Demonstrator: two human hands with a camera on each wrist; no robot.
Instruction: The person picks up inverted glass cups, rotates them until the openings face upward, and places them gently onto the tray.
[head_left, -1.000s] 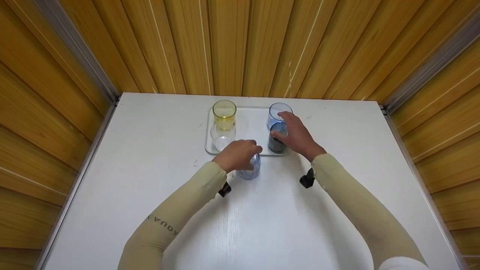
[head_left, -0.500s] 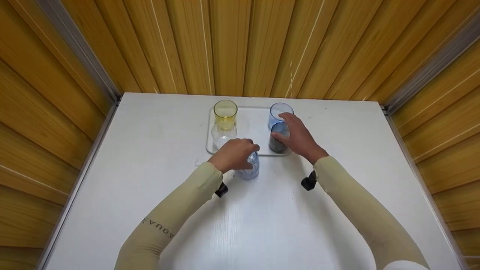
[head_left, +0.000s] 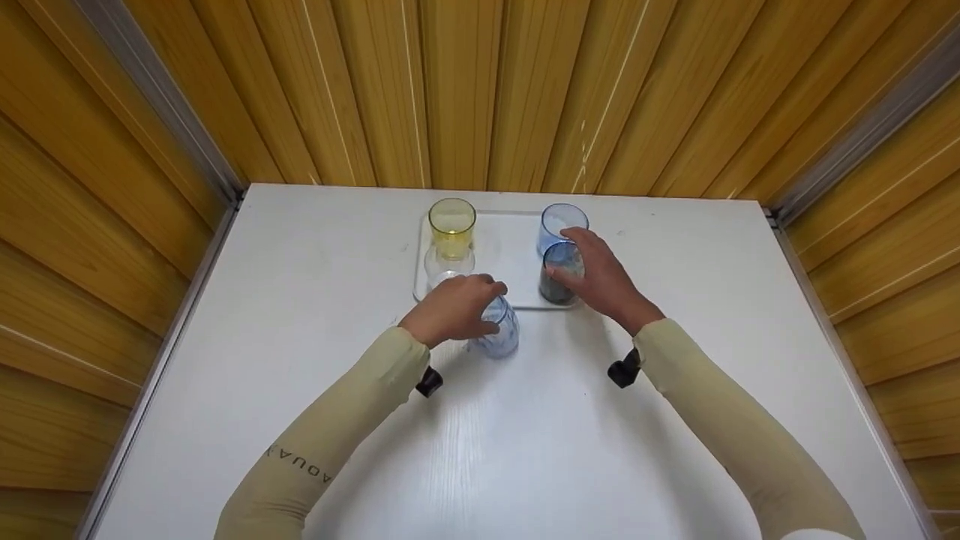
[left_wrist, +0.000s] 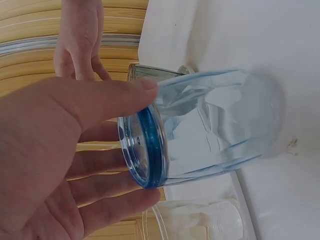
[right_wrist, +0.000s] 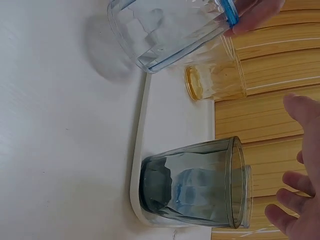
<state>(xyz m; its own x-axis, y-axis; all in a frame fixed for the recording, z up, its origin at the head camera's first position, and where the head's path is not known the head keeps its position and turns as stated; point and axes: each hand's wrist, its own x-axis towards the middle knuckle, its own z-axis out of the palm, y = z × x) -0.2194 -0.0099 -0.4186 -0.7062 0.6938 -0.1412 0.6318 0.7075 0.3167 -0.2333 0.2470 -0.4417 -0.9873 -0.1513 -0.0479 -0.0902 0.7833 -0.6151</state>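
My left hand (head_left: 454, 307) grips a pale blue drinking glass (head_left: 501, 337) at its upper end, thumb on one side and fingers on the other. A thick blue ring, like a base, sits at the held end (left_wrist: 150, 147), so the glass looks upside down. It leans toward the hand, its lower end close over the table just before the white tray (head_left: 504, 277). Spread beside a dark grey glass (head_left: 556, 291) is my right hand (head_left: 604, 277); the right wrist view shows its fingers apart from the rim of that glass (right_wrist: 192, 182).
On the tray's left side stand a yellow glass (head_left: 451, 238) and, before it, a clear glass (head_left: 441, 264). A light blue glass (head_left: 561, 219) stands behind the grey one. Wood-patterned panels (head_left: 457, 97) enclose the white table (head_left: 525, 450) at the back and sides.
My left hand has shifted a little to the left, and the upper end of the held glass has tipped that way with it. The right hand has barely moved.
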